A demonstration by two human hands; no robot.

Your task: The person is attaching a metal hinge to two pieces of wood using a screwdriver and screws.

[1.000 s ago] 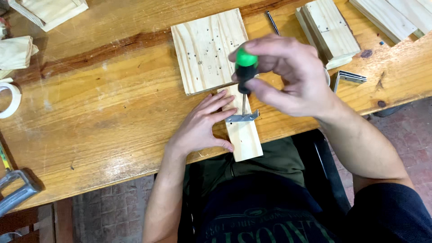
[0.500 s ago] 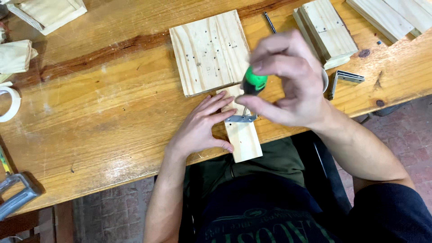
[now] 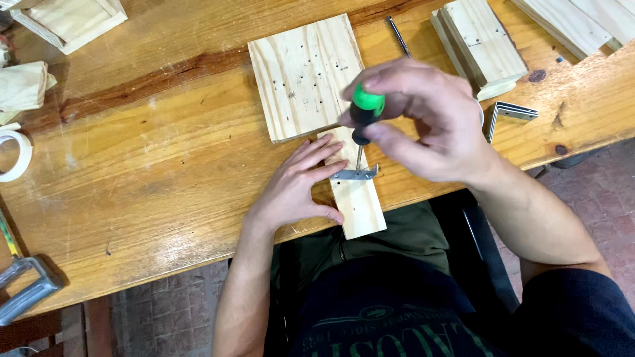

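**Both hands low, right one gripping, left one flat**

I see my left hand (image 3: 294, 188) lying palm down, fingers stretched forward and slightly spread, thumb tucked toward my body. Its wrist is straight and the bare forearm runs back and down toward my torso. My right hand (image 3: 420, 122) sits just ahead of and beside the left, raised above it, fingers curled in a closed grip with thumb and forefinger pinched at the front. The knuckles face up, the wrist bends slightly inward, and the bare forearm angles back to my right into a dark sleeve.
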